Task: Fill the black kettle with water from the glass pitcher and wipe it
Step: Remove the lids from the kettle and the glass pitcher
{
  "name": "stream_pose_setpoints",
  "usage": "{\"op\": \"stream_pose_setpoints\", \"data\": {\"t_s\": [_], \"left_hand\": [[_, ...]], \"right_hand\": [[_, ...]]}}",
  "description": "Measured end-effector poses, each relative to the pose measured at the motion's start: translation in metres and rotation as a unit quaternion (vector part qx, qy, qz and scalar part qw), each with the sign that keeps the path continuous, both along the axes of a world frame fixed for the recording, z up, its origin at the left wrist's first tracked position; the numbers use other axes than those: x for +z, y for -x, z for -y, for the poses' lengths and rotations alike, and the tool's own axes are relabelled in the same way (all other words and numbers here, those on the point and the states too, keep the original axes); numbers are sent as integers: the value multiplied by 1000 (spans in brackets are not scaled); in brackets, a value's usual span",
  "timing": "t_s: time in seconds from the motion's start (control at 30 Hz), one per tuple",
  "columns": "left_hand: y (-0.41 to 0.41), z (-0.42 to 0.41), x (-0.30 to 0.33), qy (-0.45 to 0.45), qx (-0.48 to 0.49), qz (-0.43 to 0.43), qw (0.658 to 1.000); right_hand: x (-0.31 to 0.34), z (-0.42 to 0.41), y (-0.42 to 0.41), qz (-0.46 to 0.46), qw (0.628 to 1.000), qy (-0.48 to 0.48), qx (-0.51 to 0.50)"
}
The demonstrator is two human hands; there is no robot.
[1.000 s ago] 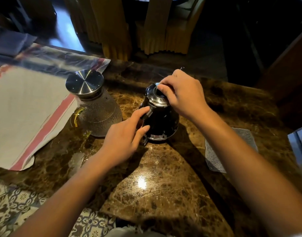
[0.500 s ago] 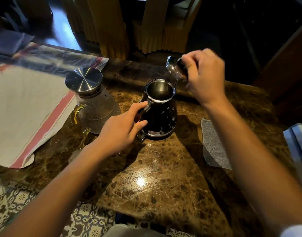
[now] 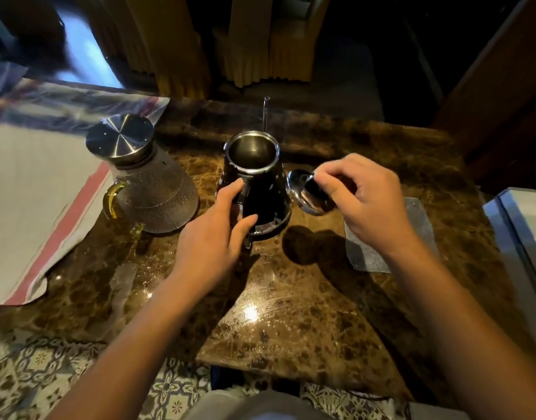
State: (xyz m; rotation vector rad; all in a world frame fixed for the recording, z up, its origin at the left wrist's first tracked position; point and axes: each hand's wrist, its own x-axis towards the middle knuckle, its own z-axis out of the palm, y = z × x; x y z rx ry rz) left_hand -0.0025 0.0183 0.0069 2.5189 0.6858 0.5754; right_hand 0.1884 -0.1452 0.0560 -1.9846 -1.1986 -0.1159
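The black kettle (image 3: 265,189) stands uncovered in the middle of the brown marble table (image 3: 291,313), its steel mouth open and its thin spout pointing away. My left hand (image 3: 213,231) grips the kettle's handle on the near left side. My right hand (image 3: 363,198) pinches the knob of the steel kettle lid (image 3: 303,192), held tilted just right of the kettle, low over the table. The textured glass pitcher (image 3: 153,189) with a steel cap and yellow handle stands left of the kettle. A grey wiping cloth (image 3: 418,234) lies flat on the right, partly under my right wrist.
A white cloth with red stripes (image 3: 33,192) covers the table's left part. A pale flat box edge (image 3: 521,225) sits at the far right. Yellow-covered chairs (image 3: 260,50) stand beyond the far edge. Patterned floor tiles (image 3: 48,374) show at the near left.
My right hand lifted the lid off the kettle, carried it up to the right, then lowered it beside the kettle. My left hand stayed on the handle.
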Motion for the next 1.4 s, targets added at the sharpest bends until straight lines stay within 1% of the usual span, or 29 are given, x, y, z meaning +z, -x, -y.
{"op": "stream_pose_setpoints", "data": {"t_s": [0.2,0.37,0.6,0.77,0.87,1.0,1.3,1.4], "left_hand": [[-2,2,-1,31,13,10,999],[-1,8,-2,51,12,19,998],[-1,8,2,23,11,-14,1000],[-1,10,3,28,18,-10,999],[-2,12,1,7,34,-8,999],[-2,12,1,-7,48,-4,999],[0,15,1,-11,54,1,998],[0,20,2,-30,68,-9,997]], "right_hand": [[-36,39,17,-65,997,29,-3],[-67,73,43,-125,990,65,25],[-97,104,61,-106,988,109,5],[-102,115,67,-100,987,123,-32],[-105,116,72,-112,984,135,-35],[-112,114,80,-143,981,127,-38],[-113,114,85,-151,974,159,-54],[-106,111,84,-159,971,172,-50]]}}
